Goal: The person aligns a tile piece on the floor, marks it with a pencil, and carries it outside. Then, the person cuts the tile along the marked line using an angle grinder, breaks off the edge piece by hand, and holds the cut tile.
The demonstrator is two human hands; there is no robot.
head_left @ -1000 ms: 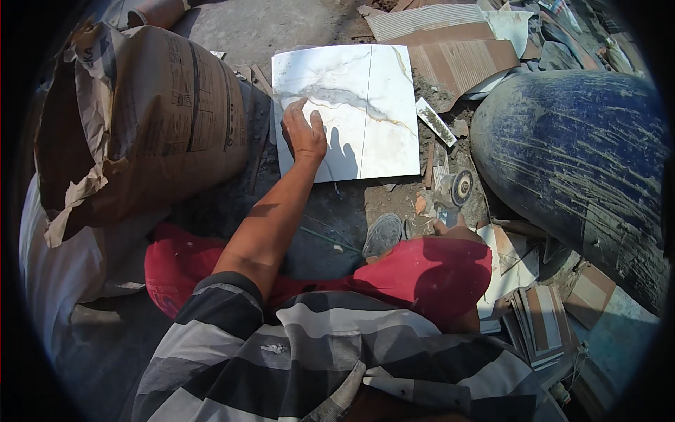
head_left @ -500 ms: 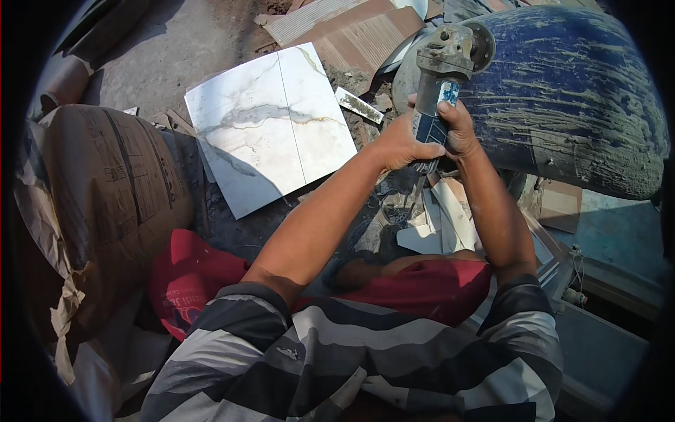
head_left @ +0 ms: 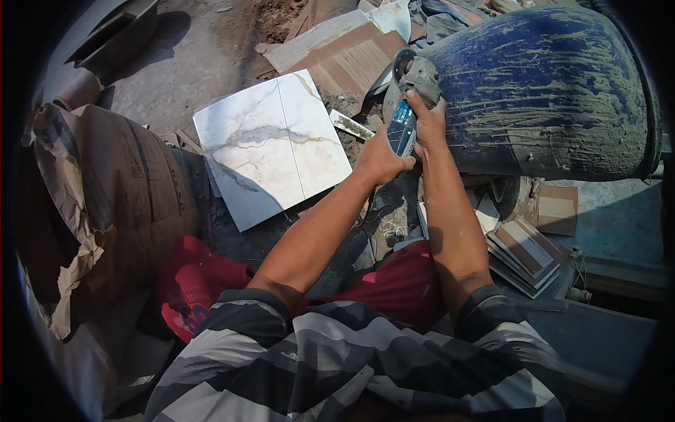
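An angle grinder (head_left: 403, 123), with a dark and teal body, grey gear head and disc at the top, is in both hands. My left hand (head_left: 382, 156) is closed round the rear of its body. My right hand (head_left: 429, 121) grips it higher up, just below the head. To the left lies a square white tile (head_left: 256, 151) with grey and gold veining and a straight dark line across it from top to bottom. The grinder's disc faces left, beside a large dirt-streaked blue drum (head_left: 541, 91).
A torn brown paper sack (head_left: 126, 190) stands at the left. Dark tubs (head_left: 112, 35) sit at the upper left. Scrap brown tiles (head_left: 351, 56) lie behind the white one, with stacked tile pieces (head_left: 524, 253) at the lower right and a narrow white offcut (head_left: 348, 124) beside the tile.
My left hand has left the tile and joined my right on the grinder, which was lifted off the ground. Since half a second ago its head has moved left, the disc now facing left.
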